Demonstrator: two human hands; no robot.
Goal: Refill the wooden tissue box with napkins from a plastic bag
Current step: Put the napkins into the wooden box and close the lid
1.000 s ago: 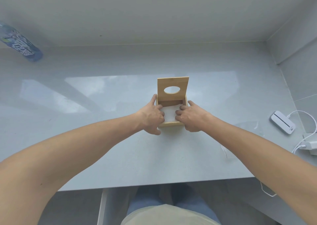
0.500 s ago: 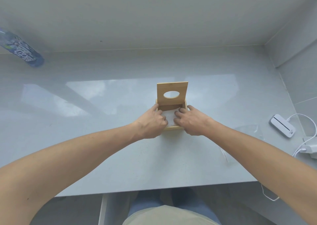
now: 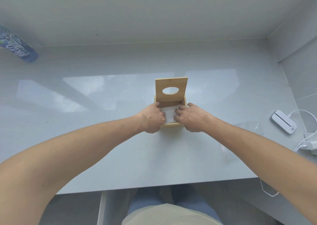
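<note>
Napkins (image 3: pixel 169 114) lie as a white stack inside the wooden box (image 3: pixel 171 125), which sits near the middle of the pale grey table (image 3: pixel 120 156). The box is open on top; its lid (image 3: pixel 171 90), a flat board with an oval hole, stands upright at the far wall of the box. The left hand (image 3: pixel 153 118) rests over the box's left side, thumb along the left wall and fingers curled down onto the left part of the stack. The right hand (image 3: pixel 190 117) mirrors it on the right side, fingers bent and spread a little, tips pressing on the right part of the napkins. Neither hand closes around anything; both press flat from above, with a strip of white showing between them.

Right of the box, a clear plastic bag (image 3: pixel 248 126) lies crumpled on the table, hard to make out. Further right sit a small white device (image 3: pixel 283 121) with a dark slot, a white cable (image 3: pixel 305 140) and a white plug (image 3: pixel 311 145). At the far left edge lies a blue printed bottle (image 3: pixel 17 46).
</note>
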